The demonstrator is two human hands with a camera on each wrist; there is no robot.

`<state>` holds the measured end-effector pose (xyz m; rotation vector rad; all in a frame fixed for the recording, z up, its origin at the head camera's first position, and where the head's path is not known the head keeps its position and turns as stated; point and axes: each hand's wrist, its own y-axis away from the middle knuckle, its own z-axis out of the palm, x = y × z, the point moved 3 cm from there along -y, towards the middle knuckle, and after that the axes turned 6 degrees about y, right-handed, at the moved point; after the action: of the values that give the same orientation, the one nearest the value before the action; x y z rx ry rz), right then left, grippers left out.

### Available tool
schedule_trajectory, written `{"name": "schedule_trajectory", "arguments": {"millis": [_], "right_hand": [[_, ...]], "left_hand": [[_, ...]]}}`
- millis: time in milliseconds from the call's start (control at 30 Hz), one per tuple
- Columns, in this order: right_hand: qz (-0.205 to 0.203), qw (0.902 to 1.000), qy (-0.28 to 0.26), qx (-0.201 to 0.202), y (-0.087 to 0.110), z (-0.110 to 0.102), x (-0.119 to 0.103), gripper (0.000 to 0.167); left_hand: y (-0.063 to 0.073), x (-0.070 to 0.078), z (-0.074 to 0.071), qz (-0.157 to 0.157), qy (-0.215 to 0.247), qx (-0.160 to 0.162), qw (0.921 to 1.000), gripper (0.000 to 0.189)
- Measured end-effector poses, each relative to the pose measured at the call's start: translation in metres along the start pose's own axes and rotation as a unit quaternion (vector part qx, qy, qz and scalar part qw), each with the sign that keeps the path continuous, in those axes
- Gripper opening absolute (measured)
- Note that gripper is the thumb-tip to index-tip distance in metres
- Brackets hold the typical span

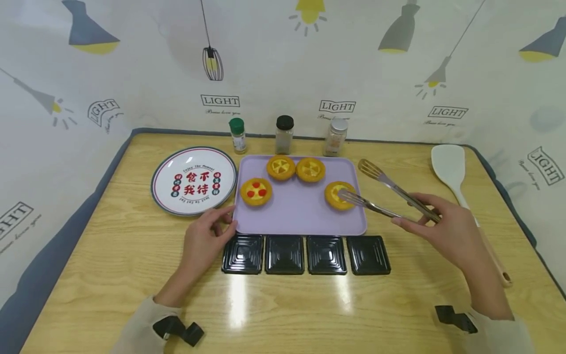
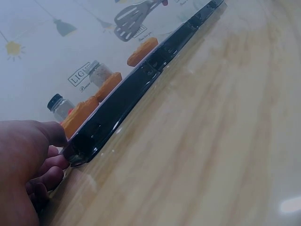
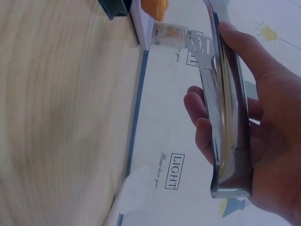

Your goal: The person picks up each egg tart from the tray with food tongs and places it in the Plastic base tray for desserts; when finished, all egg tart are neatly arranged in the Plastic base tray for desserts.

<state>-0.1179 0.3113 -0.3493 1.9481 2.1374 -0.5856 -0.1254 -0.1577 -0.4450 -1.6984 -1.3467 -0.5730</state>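
Observation:
My right hand [image 1: 451,233] holds metal serving tongs [image 3: 230,117], their arms spread. One slotted tip overlaps the right-hand egg tart [image 1: 334,200] in the head view; the other tip is off to the right of the tray. At the left, my left hand [image 1: 207,236] grips the near-left edge of the lilac tray [image 1: 300,216], thumb at the corner; some of its fingers are hidden in the head view. A tart with red spots [image 1: 256,191] sits at the tray's left. Two yellow-topped tarts, a left one [image 1: 280,167] and a right one [image 1: 310,169], lie side by side at the back.
Several black square plastic trays [image 1: 284,254] line the tray's near side. A printed white plate [image 1: 194,164] stands at left. Behind are green-capped [image 1: 238,135], black-capped [image 1: 284,135] and silver-capped [image 1: 336,137] spice jars. A white spatula [image 1: 448,164] lies at right.

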Motion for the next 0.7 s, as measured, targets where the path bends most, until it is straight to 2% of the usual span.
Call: {"name": "schedule_trajectory", "arguments": {"millis": [200,700], "right_hand": [[-0.014,0.9997,0.007,-0.02,0.003,0.006,0.003,0.067],[-0.041,0.9982,0.037,-0.022,0.0,0.02,0.0,0.068]], "left_hand": [[0.0,0.0,0.0,0.003,-0.005,0.0,1.0,0.035],[0.0,0.0,0.0,0.004,-0.005,-0.001,1.0,0.035]]}}
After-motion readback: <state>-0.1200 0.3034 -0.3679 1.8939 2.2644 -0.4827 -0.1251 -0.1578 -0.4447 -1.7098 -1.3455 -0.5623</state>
